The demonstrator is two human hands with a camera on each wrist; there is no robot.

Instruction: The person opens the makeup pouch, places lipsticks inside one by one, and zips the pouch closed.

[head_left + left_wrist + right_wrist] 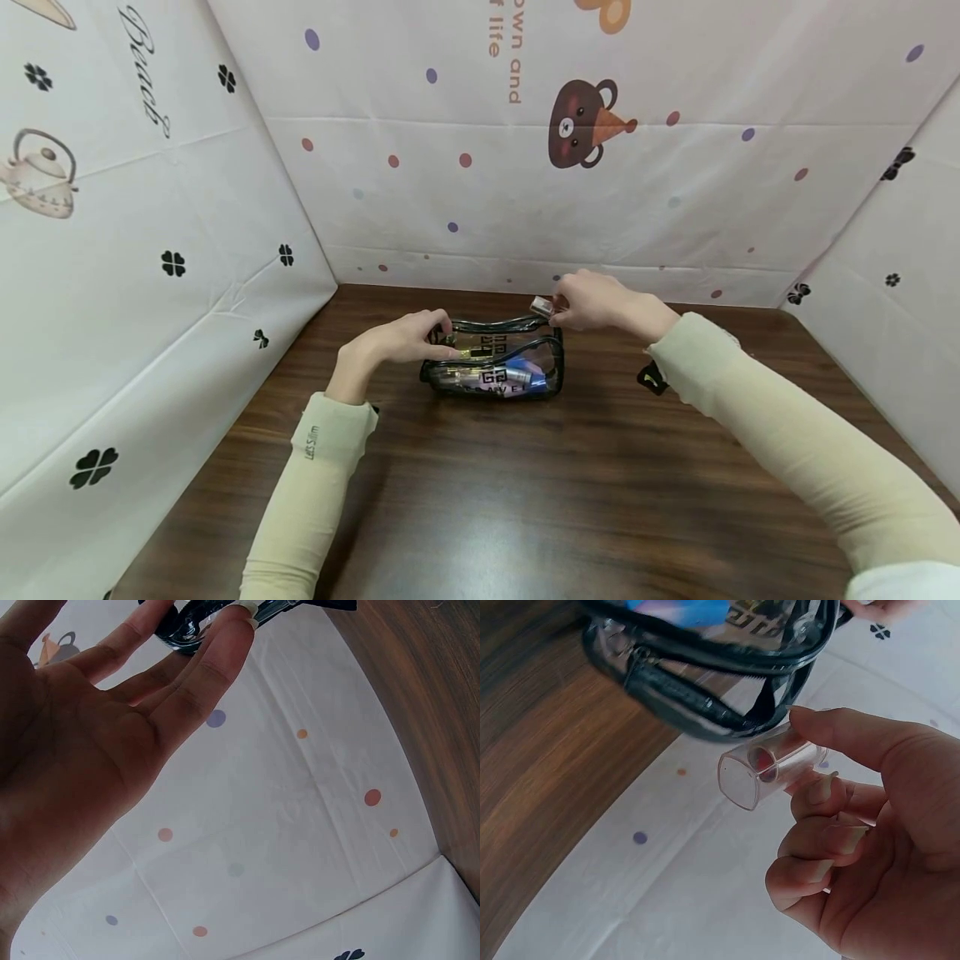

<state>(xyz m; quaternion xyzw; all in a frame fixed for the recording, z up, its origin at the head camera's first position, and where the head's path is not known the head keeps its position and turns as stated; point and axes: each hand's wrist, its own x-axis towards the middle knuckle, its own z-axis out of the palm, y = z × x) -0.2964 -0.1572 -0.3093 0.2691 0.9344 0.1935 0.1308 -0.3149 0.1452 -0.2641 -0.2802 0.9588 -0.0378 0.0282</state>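
Observation:
A clear cosmetic bag [491,367] with black trim stands on the table, its top unzipped. Through its side show a blue-and-purple item [528,375] and something yellow. My left hand [401,337] grips the bag's upper left edge. In the left wrist view its fingertips [244,619] meet at the black trim. My right hand [596,300] pinches a small clear tube [769,766] between thumb and fingers, just above the bag's right end. A reddish round part shows inside the tube. The bag's black trim [697,712] lies right beside it in the right wrist view.
A dark wooden table [487,492] carries the bag near its back edge. White printed cloth [480,200] walls it in at the back and on both sides. A black object [652,378] shows by the right cuff.

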